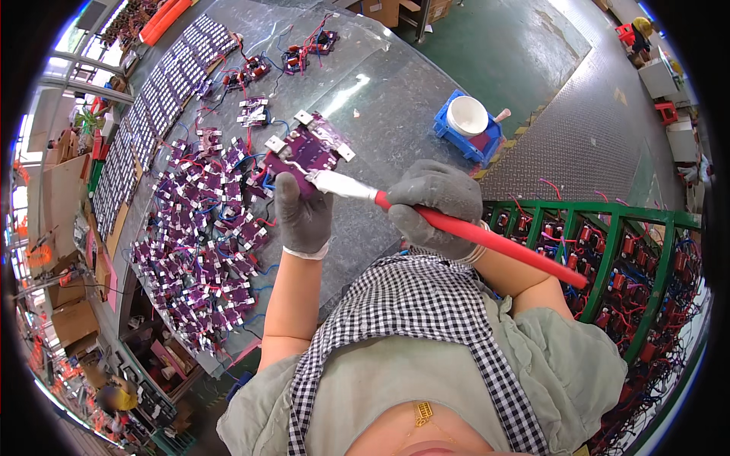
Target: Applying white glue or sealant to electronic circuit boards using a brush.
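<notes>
In a grey glove, my left hand (305, 219) grips a purple circuit board (302, 149) by its near edge, raised over the grey table. Metal tabs stick out from the board's corners, and blue wires hang beside it. My right hand (439, 208), gloved too, is closed around the red handle of a brush (456, 223). The brush's whitish end meets the board near its lower right edge, close to my left fingers. Beyond my right hand, a white tub (467, 115) with pale contents stands in a blue plastic holder (476, 149).
A heap of wired purple boards (208, 245) covers the table's left part. Rows of small white-topped parts (165, 85) line the far left edge. To my right, a green metal rack (613, 256) holds many wired boards. Loose boards (254, 68) lie farther back. Other people sit in the distance.
</notes>
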Demonstrator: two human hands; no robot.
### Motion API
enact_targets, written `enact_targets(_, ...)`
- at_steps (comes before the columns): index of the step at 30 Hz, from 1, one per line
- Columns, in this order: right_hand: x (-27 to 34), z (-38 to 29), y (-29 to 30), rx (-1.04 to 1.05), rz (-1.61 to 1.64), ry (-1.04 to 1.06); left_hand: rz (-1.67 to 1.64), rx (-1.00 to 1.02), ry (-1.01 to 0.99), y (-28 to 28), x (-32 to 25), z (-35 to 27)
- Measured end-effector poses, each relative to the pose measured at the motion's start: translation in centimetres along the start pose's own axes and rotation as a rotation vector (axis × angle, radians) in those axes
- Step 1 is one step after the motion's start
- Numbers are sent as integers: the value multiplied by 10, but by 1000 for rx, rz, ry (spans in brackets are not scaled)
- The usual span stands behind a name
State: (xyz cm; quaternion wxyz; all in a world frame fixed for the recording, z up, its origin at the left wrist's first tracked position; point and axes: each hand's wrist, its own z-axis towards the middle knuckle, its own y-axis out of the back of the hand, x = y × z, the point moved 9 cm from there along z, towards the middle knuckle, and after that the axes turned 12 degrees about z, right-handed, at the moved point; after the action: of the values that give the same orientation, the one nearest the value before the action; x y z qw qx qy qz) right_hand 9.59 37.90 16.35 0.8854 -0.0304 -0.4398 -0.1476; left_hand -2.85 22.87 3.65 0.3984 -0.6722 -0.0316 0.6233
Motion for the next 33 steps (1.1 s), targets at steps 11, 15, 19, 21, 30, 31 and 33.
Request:
enact_targets(11, -64, -28, 31, -102, -101, -473, -184, -121, 425, 188, 114, 92)
enact_targets(15, -62, -12, 40, -125, -183, -430, -58, -620, 800, 289, 109, 90)
enact_targets(19, -77, -11, 76, -204, -240, -414, 121, -561, 779, 268, 122, 83)
enact_targets(21, -85, -15, 97, -279, -255, -437, 396, -406, 674, 241, 107, 91)
enact_targets(30, -128, -1, 138, -438, -245, -476, 2252, -109, -224, 126, 31, 212)
enact_targets(31, -134, 5, 138, -436, -242, -477, 2530, 300, -70, 119, 70, 210)
enact_targets(33, -140, 18, 135, -400, -258, -475, 2698, 622, -555, 101, 115, 173)
